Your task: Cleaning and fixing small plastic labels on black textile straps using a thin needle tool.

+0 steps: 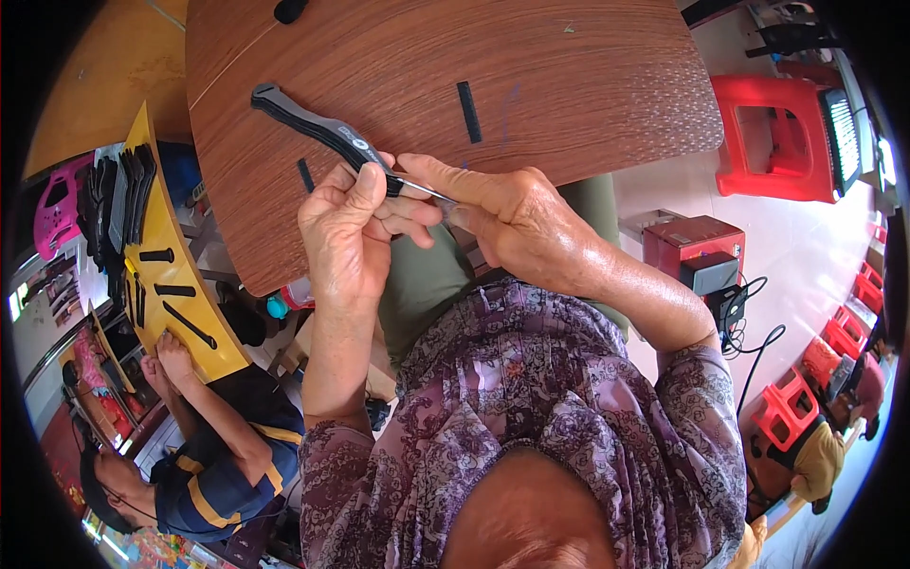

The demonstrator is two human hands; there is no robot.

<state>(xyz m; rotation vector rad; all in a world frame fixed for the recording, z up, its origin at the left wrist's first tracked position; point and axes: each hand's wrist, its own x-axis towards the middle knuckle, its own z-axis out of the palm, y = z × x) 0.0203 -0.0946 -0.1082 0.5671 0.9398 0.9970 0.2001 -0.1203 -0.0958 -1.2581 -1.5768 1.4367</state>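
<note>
My left hand (353, 223) is closed around one end of a long, curved black-and-grey handle-like piece (322, 131), its thumb pressing on top. The piece's far end points up and to the left over the brown wooden table (588, 71). My right hand (531, 223) is closed on a thin, shiny metal tool (427, 192), whose tip reaches the held end of the piece. Fingers hide the tool's other end, so its kind is unclear. Near my hands, a short black strip (469, 112) and a smaller black strip (304, 174) lie on the table.
At the left, a co-worker's hands (171, 360) rest by a yellow board (204, 327) bearing several black handle-like pieces. To the right stand a red plastic stool (773, 133) and a red box (690, 242) with black cables beside it.
</note>
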